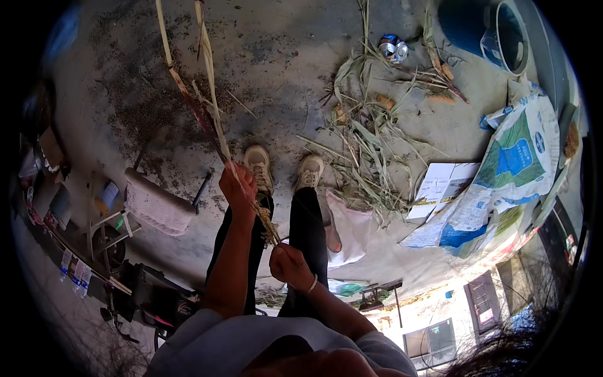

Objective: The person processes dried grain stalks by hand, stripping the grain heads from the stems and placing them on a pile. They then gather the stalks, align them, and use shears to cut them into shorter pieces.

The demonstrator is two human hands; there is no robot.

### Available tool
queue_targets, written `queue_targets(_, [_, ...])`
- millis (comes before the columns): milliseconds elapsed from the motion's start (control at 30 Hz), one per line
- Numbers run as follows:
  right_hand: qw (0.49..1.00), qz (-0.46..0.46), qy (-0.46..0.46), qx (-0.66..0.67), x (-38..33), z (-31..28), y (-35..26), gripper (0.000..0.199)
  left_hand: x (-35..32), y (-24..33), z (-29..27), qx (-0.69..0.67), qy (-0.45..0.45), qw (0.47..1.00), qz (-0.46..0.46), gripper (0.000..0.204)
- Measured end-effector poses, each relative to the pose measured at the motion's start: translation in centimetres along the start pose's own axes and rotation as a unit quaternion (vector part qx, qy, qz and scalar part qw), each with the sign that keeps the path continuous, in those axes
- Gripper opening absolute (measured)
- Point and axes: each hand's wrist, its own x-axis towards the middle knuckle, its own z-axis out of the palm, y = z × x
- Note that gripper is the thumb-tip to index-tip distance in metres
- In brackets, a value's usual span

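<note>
My left hand [239,186] is closed around a small bunch of long dried stalks [207,116], pale with reddish-brown patches. The stalks run from the top of the head view down past my fist. Below it they end in a brownish, seedy tuft [267,225]. At the lower tip of that tuft, my right hand [291,262] is closed, with a pale band on its wrist. Its fingers seem to pinch the end of the bunch, though the exact hold is hidden.
Dry leaves and stalks [367,147] lie right of my shoes [309,171], near a crushed can [393,48]. Dark seeds [147,103] are scattered at left, beside a padded stool [157,201]. Printed sacks [512,163], flattened cardboard [440,185] and a blue bucket [505,38] sit at right.
</note>
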Motion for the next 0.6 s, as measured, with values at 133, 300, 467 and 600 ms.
queue_targets(133, [0.922,0.295,-0.032,0.247,-2.0,-2.0,-3.5,0.025,-1.2,-0.2,0.7,-0.025,0.076,0.995,-0.054,0.04])
queue_targets(300, [0.882,0.394,0.004,0.258,-4.2,-3.3,-6.9,0.027,-1.7,-1.7,2.2,0.019,0.101,0.995,-0.002,0.041])
queue_targets(467, [0.916,0.375,-0.025,0.143,-7.4,-5.0,-6.1,0.025,-0.8,-2.2,0.8,-0.074,0.171,0.981,-0.063,0.034])
queue_targets(600, [0.938,0.324,-0.114,0.036,-7.4,-6.7,-7.0,0.021,0.1,0.8,-0.2,-0.064,0.23,0.971,-0.034,0.038])
